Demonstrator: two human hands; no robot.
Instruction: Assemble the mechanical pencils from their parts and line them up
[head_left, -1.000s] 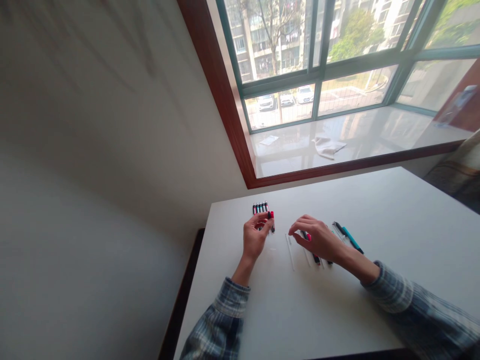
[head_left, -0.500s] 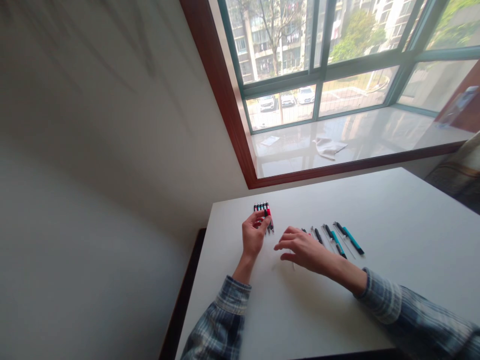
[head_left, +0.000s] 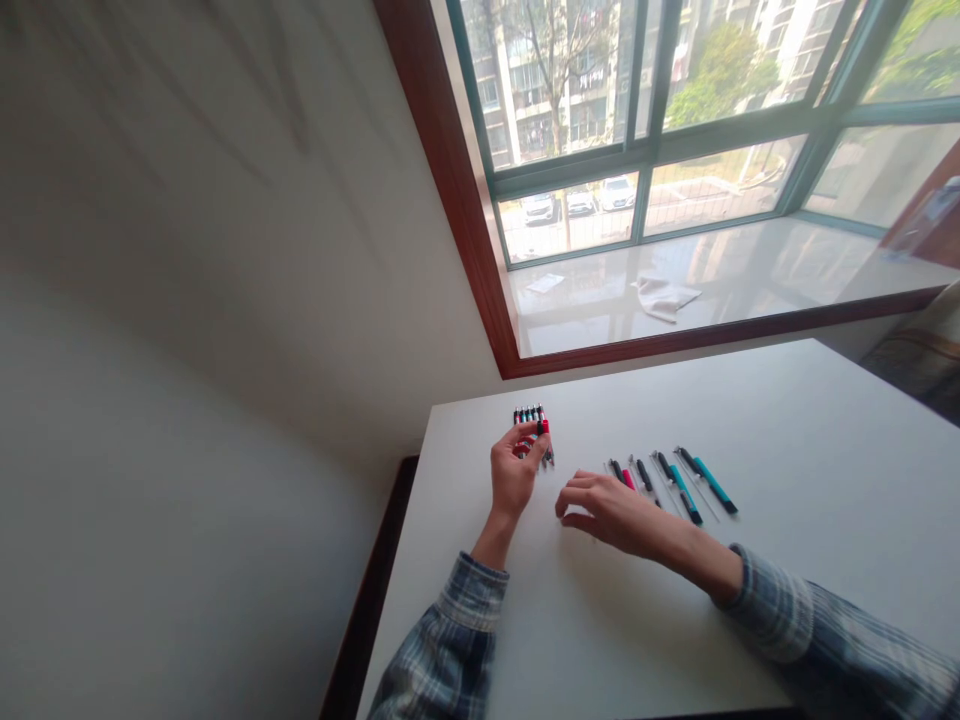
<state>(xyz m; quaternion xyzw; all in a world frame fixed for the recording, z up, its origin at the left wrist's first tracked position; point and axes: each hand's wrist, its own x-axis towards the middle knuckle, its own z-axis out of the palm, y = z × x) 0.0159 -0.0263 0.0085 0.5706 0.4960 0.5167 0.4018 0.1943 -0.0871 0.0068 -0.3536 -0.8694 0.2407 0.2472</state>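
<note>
My left hand point(head_left: 514, 480) is closed, thumb against fingers, around a small black pen part point(head_left: 540, 427) that pokes out above the fingertips. Just behind it a row of several click pens point(head_left: 529, 411) lies side by side, partly covered by the hand. My right hand point(head_left: 619, 510) is low over the table, its fingers curled down and the thumb drawn close to them; whatever is at the fingertips is too small to make out. Beyond that hand lie taken-apart pens: black grips with a pink barrel point(head_left: 628, 480), teal barrels point(head_left: 715, 484) and thin refills point(head_left: 666, 483).
The white table point(head_left: 480, 640) runs up to a wall at the left and a red-brown window frame point(head_left: 637, 348) at the back. On the sill lie a crumpled cloth point(head_left: 666, 298) and a paper point(head_left: 545, 283). Brownish fabric point(head_left: 919, 345) is at the far right.
My right hand has lowered slightly and its spread fingers have drawn in towards the thumb. My left hand keeps its hold on the pen part. The whole view has shifted a little.
</note>
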